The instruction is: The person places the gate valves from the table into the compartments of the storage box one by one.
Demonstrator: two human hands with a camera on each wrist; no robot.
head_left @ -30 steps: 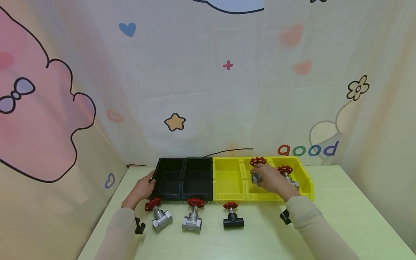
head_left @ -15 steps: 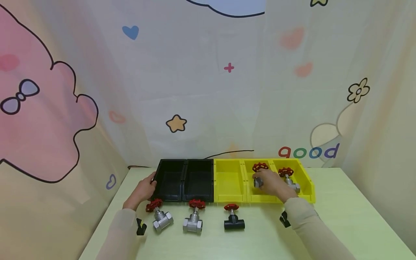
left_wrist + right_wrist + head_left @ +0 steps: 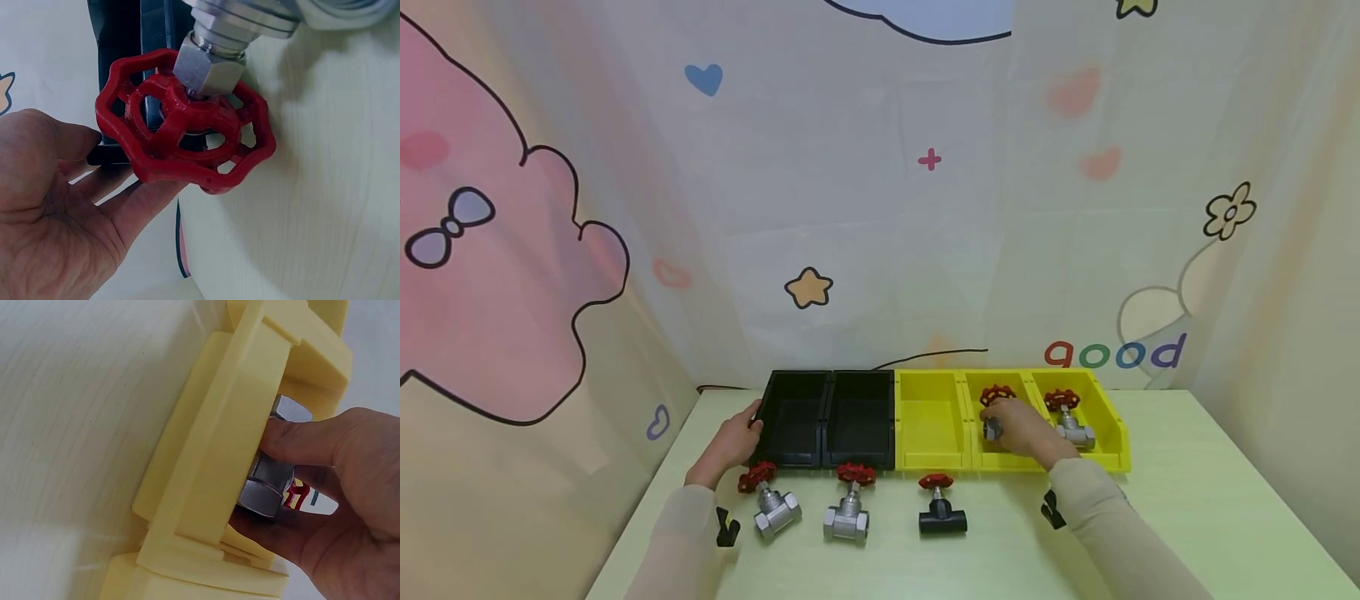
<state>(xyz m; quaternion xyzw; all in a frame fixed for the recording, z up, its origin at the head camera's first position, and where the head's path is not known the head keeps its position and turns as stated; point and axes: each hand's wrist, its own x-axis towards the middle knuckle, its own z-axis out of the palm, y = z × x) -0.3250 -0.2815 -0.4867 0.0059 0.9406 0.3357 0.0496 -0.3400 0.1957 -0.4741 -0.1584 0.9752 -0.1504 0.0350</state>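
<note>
My right hand (image 3: 1021, 423) grips a metal valve (image 3: 269, 478) by its silver body, low inside the second yellow bin (image 3: 973, 460) from the right. That valve's red handwheel (image 3: 997, 395) points to the back wall. With thumb and fingers on either side, my left hand (image 3: 733, 435) pinches the side wall of the leftmost black bin (image 3: 786, 460). In the left wrist view, a red handwheel (image 3: 144, 165) of a silver valve on the table partly covers the fingers. Another silver valve (image 3: 1075, 432) with a red handwheel lies in the rightmost yellow bin (image 3: 1122, 450).
On the table before the bins lie two silver valves, a left one (image 3: 777, 512) and a middle one (image 3: 847, 521), and a black-bodied valve (image 3: 943, 521). A second black bin (image 3: 859, 460) and another yellow bin (image 3: 934, 460) complete the row. A printed curtain (image 3: 880, 208) hangs behind.
My right hand has lowered the valve deeper into the yellow bin. The left hand stays at the black bin's wall. The whole head view has shifted slightly.
</note>
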